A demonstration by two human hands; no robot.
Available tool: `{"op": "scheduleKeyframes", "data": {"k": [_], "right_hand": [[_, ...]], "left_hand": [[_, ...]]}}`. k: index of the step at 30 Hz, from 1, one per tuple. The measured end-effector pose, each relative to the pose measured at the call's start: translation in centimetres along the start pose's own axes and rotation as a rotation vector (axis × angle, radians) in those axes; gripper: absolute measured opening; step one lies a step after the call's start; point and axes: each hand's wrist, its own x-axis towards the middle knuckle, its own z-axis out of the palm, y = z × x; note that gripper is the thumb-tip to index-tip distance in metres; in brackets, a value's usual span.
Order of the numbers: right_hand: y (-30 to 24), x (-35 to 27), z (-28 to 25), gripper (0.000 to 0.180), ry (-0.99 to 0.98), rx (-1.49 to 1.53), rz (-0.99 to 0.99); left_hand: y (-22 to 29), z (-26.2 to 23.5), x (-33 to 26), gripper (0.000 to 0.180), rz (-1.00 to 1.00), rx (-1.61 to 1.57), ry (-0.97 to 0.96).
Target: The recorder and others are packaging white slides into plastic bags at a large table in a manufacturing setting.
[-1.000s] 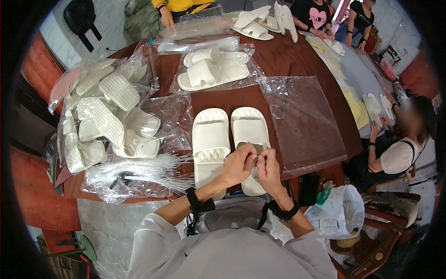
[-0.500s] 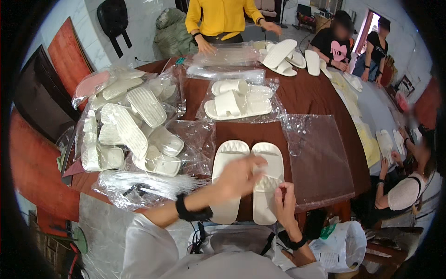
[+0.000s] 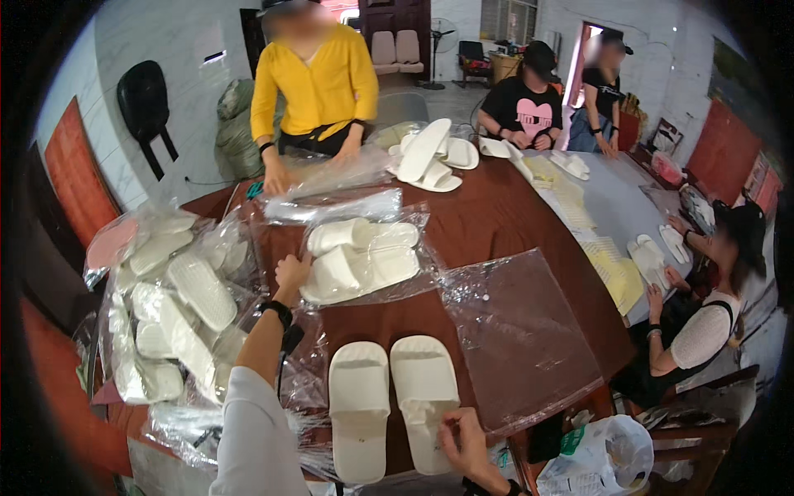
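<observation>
A pair of white slippers lies side by side on the brown tabletop in front of me, toes pointing away. My left hand reaches beyond them to the left edge of a clear plastic bag, its fingers bent in on that edge. Inside that bag lies another pair of white slippers. Beside the strap of the near right slipper is my right hand, fingers curled together against its outer side. Whatever they may pinch is hidden. A flat clear bag is spread to the right.
Bagged slippers are heaped at the left. Across the table, a person in yellow handles clear bags near loose slippers. Several people work at a grey table. A white plastic bag stands lower right.
My left hand has gone from above the near slippers to the left edge of the bagged pair. My right hand stays by the near right slipper. The view has tilted upward.
</observation>
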Motion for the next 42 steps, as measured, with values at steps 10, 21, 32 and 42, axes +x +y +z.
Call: {"op": "scheduleKeyframes", "data": {"k": [10,21,32,42], "right_hand": [[-0.1,0.3,0.6,0.023,-0.026,0.072,-0.029],[0.6,-1.3,0.5,0.022,0.036,0.131,-0.085],[0.8,-1.7,0.0,0.023,0.074,0.102,-0.195],[0.1,-1.5,-2.0,0.016,0.247,0.122,-0.244]], "left_hand": [[1.9,0.1,5.7,0.026,0.045,-0.913,-0.049],[35.3,-14.9,-10.6,0.014,0.621,-1.28,-0.173],[39.1,-19.4,-17.9,0.015,0.908,-1.554,-0.157],[18.1,-31.0,-20.9,0.024,0.666,-1.327,-0.376]]}}
